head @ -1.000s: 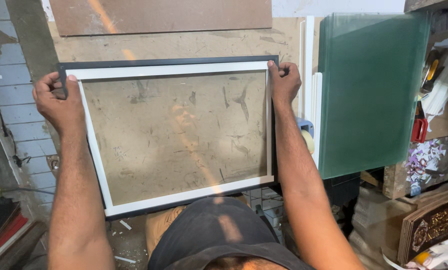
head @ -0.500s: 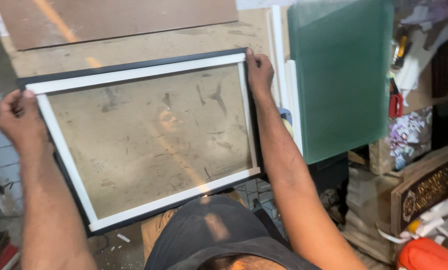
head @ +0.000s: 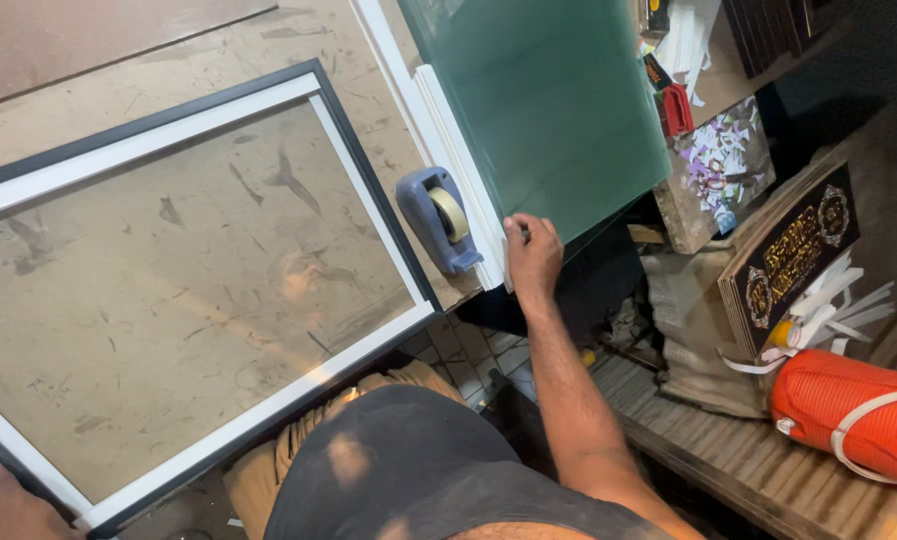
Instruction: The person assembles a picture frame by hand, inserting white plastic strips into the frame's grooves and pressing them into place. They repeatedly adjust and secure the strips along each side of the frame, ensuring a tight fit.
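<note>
- Your right hand [head: 532, 255] has its fingers curled onto the lower edge of the green glass sheet [head: 549, 100], just right of the tape dispenser [head: 437, 215].
- The sheet leans up and away from that hand.
- Your left hand [head: 4, 505], far left of the dispenser, grips the picture frame [head: 219, 290] at its near corner.
- That hand is cut off, so you can't see its fingers.

A single head-worn camera looks steeply down from close above the table [head: 219, 45], over the person's own torso, facing forward and tilted rightward; the frame's left corner runs off-view.
</note>
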